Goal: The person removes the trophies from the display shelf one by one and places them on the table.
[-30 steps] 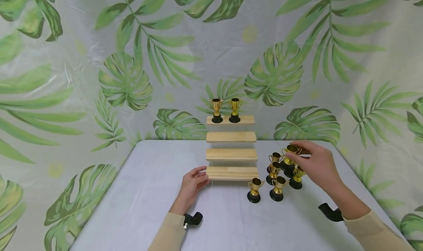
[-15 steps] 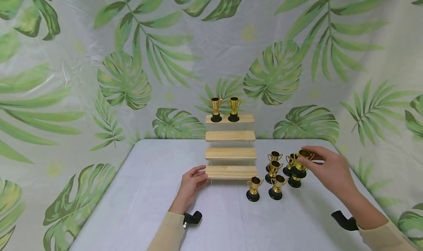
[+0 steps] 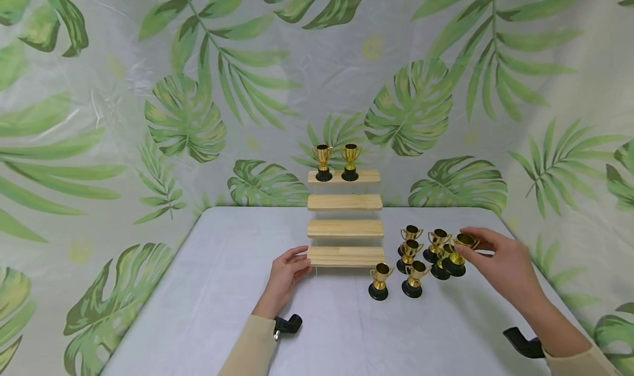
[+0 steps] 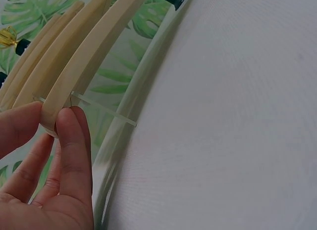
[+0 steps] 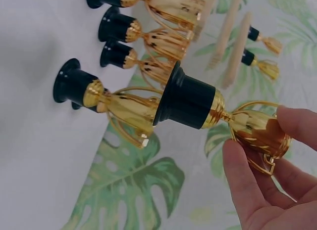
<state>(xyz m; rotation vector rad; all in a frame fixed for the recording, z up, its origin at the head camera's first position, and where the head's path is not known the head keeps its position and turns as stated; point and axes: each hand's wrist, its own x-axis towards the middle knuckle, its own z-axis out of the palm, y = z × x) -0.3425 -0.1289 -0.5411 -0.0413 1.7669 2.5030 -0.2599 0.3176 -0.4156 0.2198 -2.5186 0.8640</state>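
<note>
A four-step wooden shelf (image 3: 345, 256) (image 4: 84, 57) stands at the middle of the white table (image 3: 213, 288). Two gold trophies with black bases (image 3: 323, 164) (image 3: 349, 163) stand on its top step. My left hand (image 3: 304, 260) (image 4: 54, 123) pinches the left end of the bottom step. Right of the shelf, several loose gold trophies (image 3: 413, 281) (image 5: 111, 99) stand in a cluster. My right hand (image 3: 468, 246) (image 5: 260, 131) pinches the cup of one trophy (image 3: 454, 265) (image 5: 190, 101) at the cluster's right edge. Its base is low; whether it touches the table I cannot tell.
A leaf-printed cloth (image 3: 188, 117) hangs behind and beside the table. The table's left edge runs past (image 3: 148, 304). Black wrist mounts sit at both forearms (image 3: 289, 325) (image 3: 522, 343). The lower three shelf steps (image 3: 345, 229) are bare.
My right hand has carried its trophy rightward and down, from above the cluster to its right edge. The left hand has stayed on the bottom step.
</note>
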